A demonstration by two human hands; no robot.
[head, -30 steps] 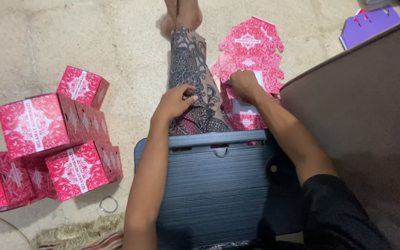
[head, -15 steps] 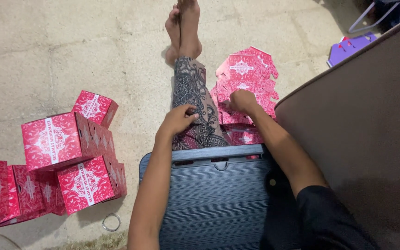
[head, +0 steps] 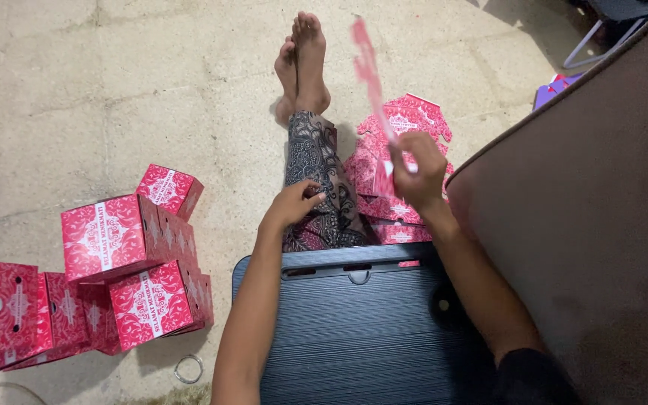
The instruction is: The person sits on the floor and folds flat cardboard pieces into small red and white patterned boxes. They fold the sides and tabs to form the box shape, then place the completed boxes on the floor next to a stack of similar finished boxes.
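Right hand pinches one flat box blank, lifted above the stack; left hand, fingers curled, rests on the leg.

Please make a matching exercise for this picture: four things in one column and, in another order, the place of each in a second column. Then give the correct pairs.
Things:
1. flat carton
2. left hand
3. folded boxes
4. lap desk

Places:
A. resting on the patterned leg
B. stacked on the floor, at the person's left
C. lifted in the right hand
D. across the lap, nearest the camera

Pairs: 1-C, 2-A, 3-B, 4-D
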